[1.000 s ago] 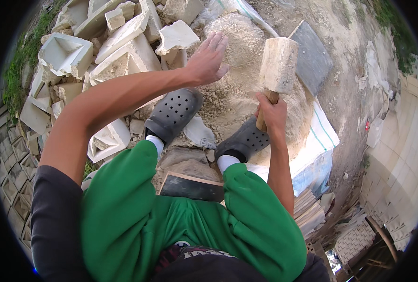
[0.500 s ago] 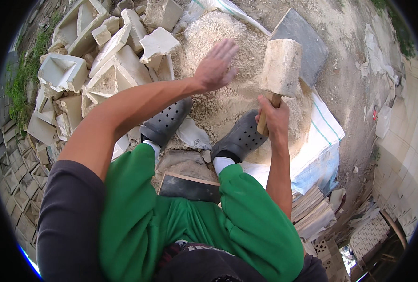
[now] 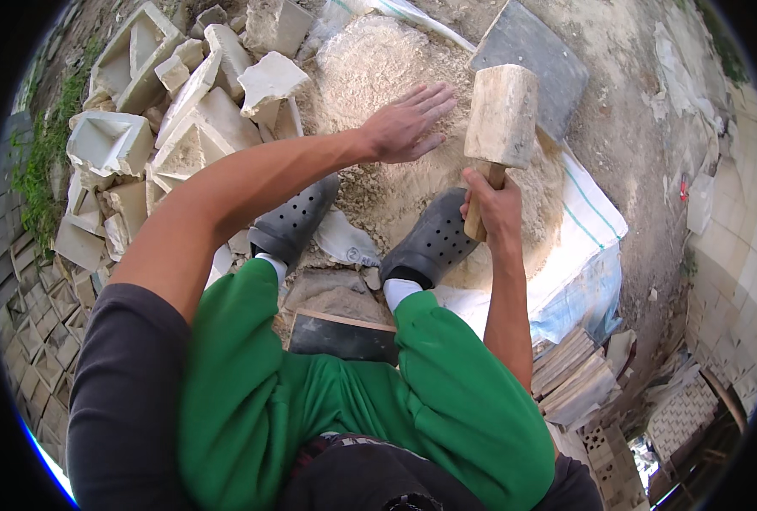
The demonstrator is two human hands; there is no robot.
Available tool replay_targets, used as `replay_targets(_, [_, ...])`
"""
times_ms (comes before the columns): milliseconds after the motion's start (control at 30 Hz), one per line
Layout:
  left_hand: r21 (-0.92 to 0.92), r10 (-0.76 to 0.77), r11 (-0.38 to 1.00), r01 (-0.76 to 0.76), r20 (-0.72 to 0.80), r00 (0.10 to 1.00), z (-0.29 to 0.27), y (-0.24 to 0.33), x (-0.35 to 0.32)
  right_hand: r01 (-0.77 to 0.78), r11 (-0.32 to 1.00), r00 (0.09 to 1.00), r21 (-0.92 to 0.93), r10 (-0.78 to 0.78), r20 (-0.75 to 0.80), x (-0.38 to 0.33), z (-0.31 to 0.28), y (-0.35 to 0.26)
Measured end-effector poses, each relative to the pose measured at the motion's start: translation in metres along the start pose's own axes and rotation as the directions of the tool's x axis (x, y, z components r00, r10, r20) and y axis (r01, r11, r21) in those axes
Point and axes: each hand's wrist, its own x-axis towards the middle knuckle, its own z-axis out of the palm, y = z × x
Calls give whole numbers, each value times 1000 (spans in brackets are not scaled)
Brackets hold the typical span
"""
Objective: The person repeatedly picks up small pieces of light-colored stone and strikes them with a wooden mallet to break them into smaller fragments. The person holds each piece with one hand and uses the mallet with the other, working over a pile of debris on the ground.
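Broken pale plaster mould pieces [image 3: 182, 111] lay heaped at the left. The left hand [image 3: 404, 126] reached flat, fingers released and spread, over the mound of pale crushed powder [image 3: 387, 68]. Beside it, the right hand [image 3: 491, 200] was clenched around the handle of a blocky wooden mallet [image 3: 499, 119], held upright above the powder.

broken pale blocks [image 3: 182, 111] heaped left | dark slab [image 3: 536, 55] top | stacked tiles [image 3: 570, 383] lower right

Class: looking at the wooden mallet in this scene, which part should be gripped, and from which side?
Grip the mallet by its slim round handle, coming from below the blocky head, as the right hand does: the handle fits a closed fist, while the head is too broad to wrap.
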Motion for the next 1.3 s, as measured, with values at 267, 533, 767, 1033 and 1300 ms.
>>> replay_targets(267, [165,-461,845,509,-257,849,0,-29,-22,-27,999,999,-45,26,-19,-3,3,-4])
replay_targets(533, [-174,79,983,-65,74,994,0,16,-44,9,995,1000,-96,-10,-11,0,9,1])
replay_targets(767, [-253,-26,967,14,-42,999,-20,-14,-100,6,988,1000,-153,-10,-20,0,9,-1])
replay_targets(1033, [-293,-215,916,273,216,952,-48,-45,-121,9,958,1000,-286,-8,7,3,14,-9])
replay_targets(1300, [-6,140,990,-143,255,957,-19,-2,-113,23,901,1000,-433,-12,29,5,23,-13])
